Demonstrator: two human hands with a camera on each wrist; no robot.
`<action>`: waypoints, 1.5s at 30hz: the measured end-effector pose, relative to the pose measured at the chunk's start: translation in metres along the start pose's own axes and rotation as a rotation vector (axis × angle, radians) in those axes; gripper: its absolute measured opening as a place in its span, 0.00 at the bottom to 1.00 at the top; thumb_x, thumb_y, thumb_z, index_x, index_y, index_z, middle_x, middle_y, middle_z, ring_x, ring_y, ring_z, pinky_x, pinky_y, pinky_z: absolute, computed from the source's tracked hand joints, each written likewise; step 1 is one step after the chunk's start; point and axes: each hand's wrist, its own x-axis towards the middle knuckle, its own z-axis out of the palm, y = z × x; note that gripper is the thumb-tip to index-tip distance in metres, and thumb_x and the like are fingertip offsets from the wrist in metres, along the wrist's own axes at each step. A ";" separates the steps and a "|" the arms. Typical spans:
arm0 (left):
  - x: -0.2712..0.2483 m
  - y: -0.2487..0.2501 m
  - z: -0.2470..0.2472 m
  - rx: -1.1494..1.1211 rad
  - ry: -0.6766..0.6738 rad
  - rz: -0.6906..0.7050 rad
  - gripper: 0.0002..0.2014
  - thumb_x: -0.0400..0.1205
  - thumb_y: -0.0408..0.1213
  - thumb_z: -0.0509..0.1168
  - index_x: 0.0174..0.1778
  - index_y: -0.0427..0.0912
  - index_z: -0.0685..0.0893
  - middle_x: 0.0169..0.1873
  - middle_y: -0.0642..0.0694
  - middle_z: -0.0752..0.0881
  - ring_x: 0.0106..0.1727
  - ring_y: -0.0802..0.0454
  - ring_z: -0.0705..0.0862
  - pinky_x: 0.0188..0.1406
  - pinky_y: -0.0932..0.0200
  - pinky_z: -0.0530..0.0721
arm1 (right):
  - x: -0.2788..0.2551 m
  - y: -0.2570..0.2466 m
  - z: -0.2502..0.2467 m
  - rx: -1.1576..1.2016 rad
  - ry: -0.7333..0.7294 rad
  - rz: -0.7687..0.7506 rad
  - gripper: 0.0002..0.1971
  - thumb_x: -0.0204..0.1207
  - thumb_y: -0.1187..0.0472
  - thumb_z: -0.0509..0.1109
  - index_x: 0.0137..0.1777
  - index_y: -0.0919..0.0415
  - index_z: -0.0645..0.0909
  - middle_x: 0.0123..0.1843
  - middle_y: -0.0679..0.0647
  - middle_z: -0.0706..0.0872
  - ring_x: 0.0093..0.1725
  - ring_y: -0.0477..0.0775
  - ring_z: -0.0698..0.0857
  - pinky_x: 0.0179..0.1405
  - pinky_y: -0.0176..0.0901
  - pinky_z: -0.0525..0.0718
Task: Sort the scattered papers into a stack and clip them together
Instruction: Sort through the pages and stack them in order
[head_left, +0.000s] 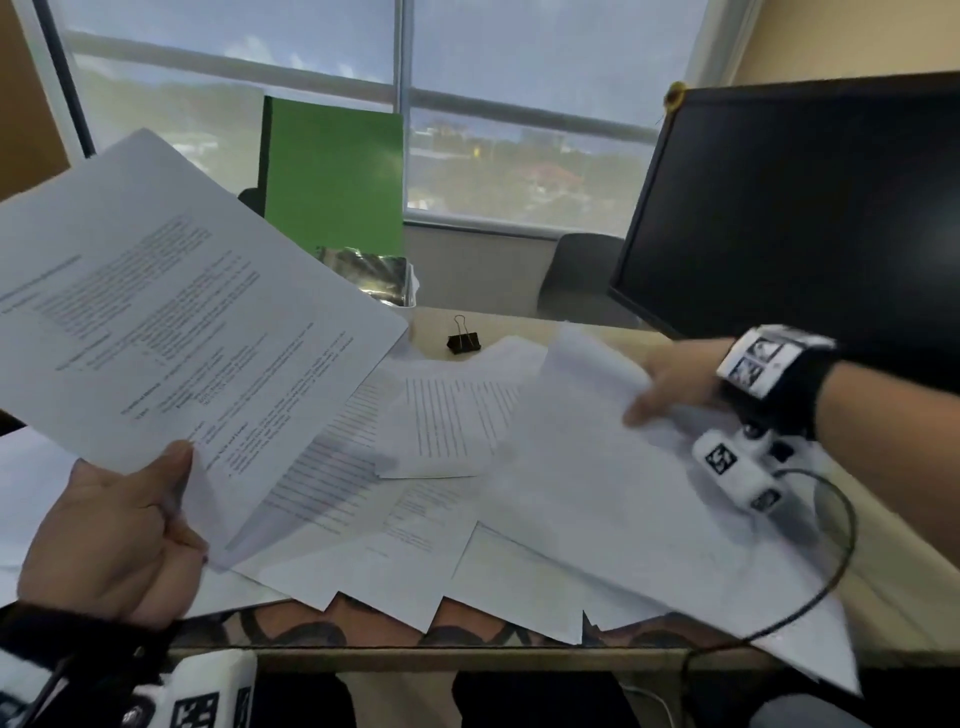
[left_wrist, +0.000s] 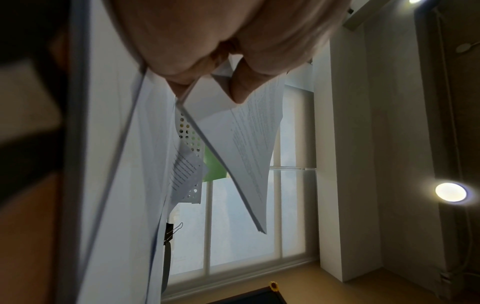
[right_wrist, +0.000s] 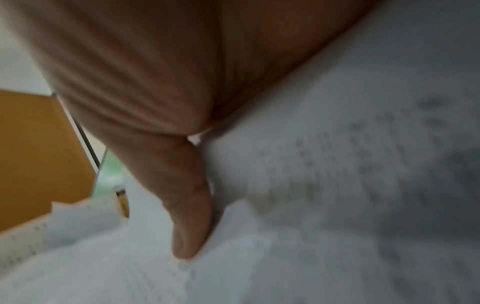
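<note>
My left hand (head_left: 130, 525) holds a small stack of printed sheets (head_left: 171, 312) up above the desk's left side, thumb on top; in the left wrist view my fingers (left_wrist: 239, 86) pinch the sheets' corner (left_wrist: 249, 144). My right hand (head_left: 670, 384) pinches the lifted edge of one blurred sheet (head_left: 597, 457) on the right, thumb (right_wrist: 189, 205) against the paper (right_wrist: 337, 164). Several more printed sheets (head_left: 441, 431) lie scattered and overlapping across the desk. A black binder clip (head_left: 463, 340) stands behind them.
A dark monitor (head_left: 789, 208) stands at the back right. A green folder (head_left: 332, 176) leans against the window, with a white perforated tray (head_left: 400, 296) in front of it. A black cable (head_left: 810, 587) loops over the papers at the right. Sheets overhang the desk's front edge (head_left: 467, 657).
</note>
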 end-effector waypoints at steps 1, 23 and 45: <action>0.002 -0.002 -0.001 -0.039 -0.003 -0.008 0.66 0.50 0.72 0.83 0.81 0.38 0.76 0.46 0.67 0.94 0.35 0.63 0.92 0.29 0.77 0.85 | 0.011 0.001 0.016 -0.070 -0.036 0.016 0.23 0.65 0.43 0.84 0.55 0.56 0.88 0.45 0.47 0.90 0.47 0.54 0.89 0.54 0.47 0.86; -0.026 0.013 0.018 -0.013 -0.113 0.131 0.24 0.92 0.27 0.57 0.82 0.51 0.76 0.70 0.49 0.89 0.66 0.50 0.91 0.55 0.50 0.93 | -0.026 -0.002 -0.012 0.318 0.194 -0.191 0.27 0.65 0.66 0.86 0.59 0.42 0.83 0.48 0.46 0.93 0.47 0.51 0.93 0.47 0.50 0.90; -0.073 0.054 0.079 0.350 -0.410 0.112 0.18 0.88 0.23 0.59 0.62 0.43 0.90 0.53 0.43 0.95 0.55 0.40 0.94 0.51 0.47 0.93 | -0.078 -0.120 0.002 1.603 0.513 -0.440 0.24 0.74 0.63 0.74 0.71 0.63 0.80 0.58 0.55 0.92 0.56 0.56 0.92 0.51 0.48 0.92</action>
